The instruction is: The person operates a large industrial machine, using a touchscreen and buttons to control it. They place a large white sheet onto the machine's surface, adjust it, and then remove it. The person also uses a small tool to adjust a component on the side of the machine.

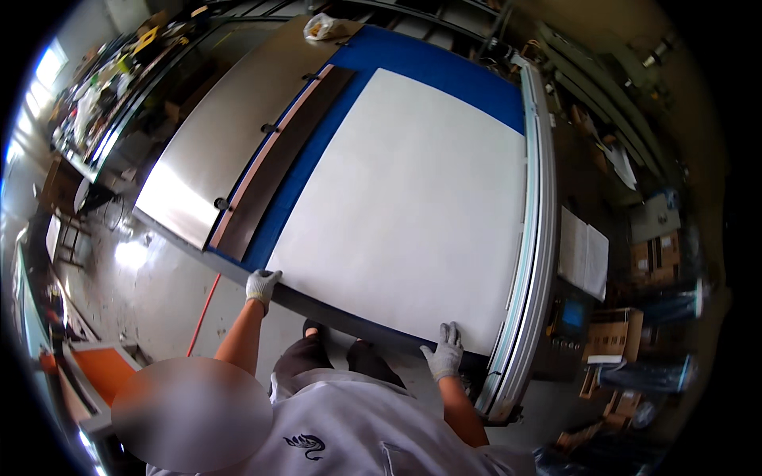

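Observation:
A large white sheet [413,198] lies flat on the blue bed [444,59] of a wide machine table. My left hand [262,287], in a pale knit glove, is at the sheet's near left corner, its fingers closed on the edge there. Near the right end of the sheet's front edge, my right hand [446,351], gloved the same way, rests with its fingers spread and holds nothing. A long brown metal strip [270,174] runs along the bed, left of the sheet.
Black clamps [268,128] line the strip's left side, beside a shiny metal plate [230,111] with a plastic bag [323,28] at its far end. A long metal rail [528,238] borders the sheet on the right. Cardboard boxes [615,335] stand beyond it. A cluttered bench [103,119] is far left.

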`<state>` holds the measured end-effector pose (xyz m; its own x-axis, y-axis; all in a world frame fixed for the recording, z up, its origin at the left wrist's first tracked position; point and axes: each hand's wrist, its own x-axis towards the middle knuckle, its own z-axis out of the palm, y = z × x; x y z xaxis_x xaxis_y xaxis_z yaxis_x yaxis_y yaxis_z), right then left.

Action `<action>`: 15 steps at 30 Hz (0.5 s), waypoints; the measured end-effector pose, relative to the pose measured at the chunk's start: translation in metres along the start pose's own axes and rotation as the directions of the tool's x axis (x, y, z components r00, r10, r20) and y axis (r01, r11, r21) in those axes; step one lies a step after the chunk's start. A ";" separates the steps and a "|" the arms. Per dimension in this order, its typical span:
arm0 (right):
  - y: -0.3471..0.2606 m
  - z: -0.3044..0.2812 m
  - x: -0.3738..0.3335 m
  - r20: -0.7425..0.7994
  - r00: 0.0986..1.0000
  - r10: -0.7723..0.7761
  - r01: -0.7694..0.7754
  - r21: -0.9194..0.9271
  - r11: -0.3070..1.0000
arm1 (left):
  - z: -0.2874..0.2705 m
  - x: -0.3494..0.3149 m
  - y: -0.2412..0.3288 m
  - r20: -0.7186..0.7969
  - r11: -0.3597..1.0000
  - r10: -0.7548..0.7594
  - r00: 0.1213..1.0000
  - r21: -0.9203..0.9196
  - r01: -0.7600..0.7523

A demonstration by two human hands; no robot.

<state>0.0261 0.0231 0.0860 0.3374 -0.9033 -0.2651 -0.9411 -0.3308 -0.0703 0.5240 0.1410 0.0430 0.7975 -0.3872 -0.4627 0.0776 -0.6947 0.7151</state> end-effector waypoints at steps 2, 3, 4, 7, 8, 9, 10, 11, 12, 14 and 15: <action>-0.005 0.003 0.002 -0.017 1.000 0.008 -0.007 0.008 1.000 | 0.000 0.007 -0.002 0.041 0.978 -0.007 0.999 -0.208 0.015; -0.006 0.004 0.001 -0.018 1.000 0.022 -0.022 0.006 1.000 | 0.001 0.006 0.001 0.040 0.947 -0.089 0.995 -0.305 0.097; -0.007 0.005 0.001 -0.018 0.999 0.036 -0.036 0.003 0.999 | 0.005 0.009 0.002 -0.027 0.956 -0.093 0.995 -0.280 0.082; -0.011 0.009 0.002 -0.012 0.996 0.092 -0.092 0.027 0.995 | 0.003 0.012 -0.004 -0.168 0.993 0.019 0.986 0.115 0.001; -0.013 0.012 0.001 -0.012 0.994 0.110 -0.110 0.026 0.994 | -0.001 0.012 -0.003 -0.191 0.954 0.087 0.978 0.300 -0.026; -0.014 0.015 0.001 -0.011 0.992 0.128 -0.128 0.024 0.992 | -0.001 0.013 0.001 -0.157 0.935 0.100 0.982 0.352 -0.039; -0.013 0.017 0.001 -0.012 0.989 0.146 -0.146 0.022 0.989 | 0.002 0.013 0.004 -0.123 0.914 0.112 0.986 0.402 -0.053; -0.015 0.018 0.001 -0.019 0.988 0.150 -0.150 0.022 0.988 | 0.000 0.013 0.007 -0.095 0.889 0.121 0.988 0.452 -0.065; -0.015 0.019 0.000 -0.026 0.988 0.155 -0.155 0.022 0.988 | -0.001 0.013 0.009 -0.095 0.876 0.142 0.985 0.476 -0.080; -0.021 0.022 0.004 -0.039 0.989 0.144 -0.143 0.025 0.989 | -0.010 0.034 -0.009 -0.048 0.922 0.113 0.992 0.376 -0.087; -0.022 0.023 0.004 -0.046 0.988 0.144 -0.143 0.023 0.989 | -0.012 0.039 -0.009 -0.017 0.942 0.102 0.995 0.324 -0.091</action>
<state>0.0477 0.0331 0.0643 0.1990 -0.9532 -0.2275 -0.9800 -0.1917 -0.0540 0.5619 0.1392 0.0248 0.8114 -0.4459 -0.3780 -0.1938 -0.8153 0.5457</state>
